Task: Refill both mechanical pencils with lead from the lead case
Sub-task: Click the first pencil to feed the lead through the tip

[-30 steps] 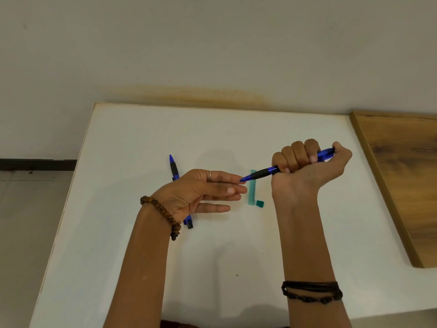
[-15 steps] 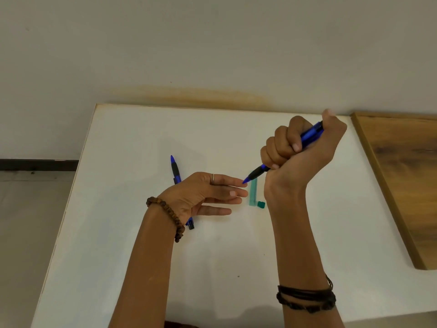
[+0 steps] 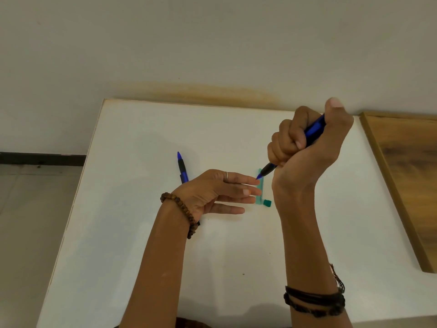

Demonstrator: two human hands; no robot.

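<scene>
The right hand [image 3: 307, 147] fists a blue pencil [image 3: 312, 132], tip down against the left hand [image 3: 212, 192], whose fingers lie straight. Mid-tabletop [image 3: 142, 233] lie the green lead case [image 3: 259, 192] (cap [image 3: 267, 203] beside it) and a second pencil [image 3: 182, 170].

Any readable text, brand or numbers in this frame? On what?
None readable.
Mechanical pencil gripped in the right hand: no print legible on the barrel.
Second mechanical pencil lying on the table: nothing legible.
Green lead case and its cap: any marking is too small to read.
</scene>
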